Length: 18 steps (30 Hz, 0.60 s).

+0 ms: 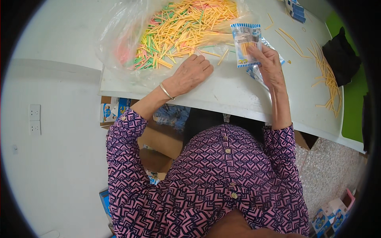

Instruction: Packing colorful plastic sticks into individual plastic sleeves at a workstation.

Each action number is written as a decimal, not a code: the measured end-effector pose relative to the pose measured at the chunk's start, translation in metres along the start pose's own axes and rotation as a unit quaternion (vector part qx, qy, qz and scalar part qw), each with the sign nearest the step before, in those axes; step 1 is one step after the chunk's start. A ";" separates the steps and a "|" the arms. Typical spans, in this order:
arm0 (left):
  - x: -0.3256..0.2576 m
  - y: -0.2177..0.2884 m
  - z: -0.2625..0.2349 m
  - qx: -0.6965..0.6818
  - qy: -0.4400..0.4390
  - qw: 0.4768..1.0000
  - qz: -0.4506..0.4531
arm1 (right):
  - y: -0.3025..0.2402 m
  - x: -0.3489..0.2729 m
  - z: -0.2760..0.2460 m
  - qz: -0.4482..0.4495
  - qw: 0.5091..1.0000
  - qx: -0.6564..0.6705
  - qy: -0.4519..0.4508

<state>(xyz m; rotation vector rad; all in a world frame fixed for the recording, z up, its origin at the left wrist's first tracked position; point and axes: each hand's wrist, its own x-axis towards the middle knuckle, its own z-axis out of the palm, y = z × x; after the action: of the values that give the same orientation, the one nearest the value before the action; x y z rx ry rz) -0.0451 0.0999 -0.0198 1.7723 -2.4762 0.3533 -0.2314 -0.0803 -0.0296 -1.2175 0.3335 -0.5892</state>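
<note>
My right hand (271, 65) pinches a small blue-and-white packet (243, 36) by its side, thumb on the front. Yellow sticks show through the packet's clear window. Behind and under it more blue-and-white packets (258, 74) stick out; whether the hand grips these too, I cannot tell. My left hand (191, 74), with a bangle at the wrist, rests with curled fingers at the near edge of a large clear plastic bag (119, 43). Its fingertips are hidden. The opened bag holds a heap of thin yellow, green and pink sticks (178, 29).
On the white table (238, 101), loose yellow sticks (327, 79) lie at the right beside a black cloth-like thing (342, 57). More packets (295, 11) lie at the far right. Cardboard boxes (158, 139) stand below the table, and printed boxes (331, 214) on the floor at right.
</note>
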 end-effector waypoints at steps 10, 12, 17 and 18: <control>0.037 -0.020 0.020 0.035 0.038 0.998 -0.045 | 0.013 0.001 0.004 0.025 0.998 -0.049 -0.020; 0.042 -0.019 0.026 0.074 0.028 0.997 -0.020 | 0.013 0.000 0.006 0.068 0.997 -0.020 -0.025; 0.041 -0.030 0.025 0.006 0.036 0.997 -0.071 | 0.009 -0.002 0.013 0.084 0.995 -0.019 -0.047; 0.040 -0.033 0.022 0.006 0.036 0.997 -0.069 | 0.009 -0.002 0.012 0.090 0.994 -0.029 -0.051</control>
<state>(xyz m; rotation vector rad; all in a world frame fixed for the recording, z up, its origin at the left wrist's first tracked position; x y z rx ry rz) -0.0256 0.0482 -0.0286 1.8874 -2.2938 0.4152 -0.2240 -0.0679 -0.0338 -1.2527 0.3717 -0.3616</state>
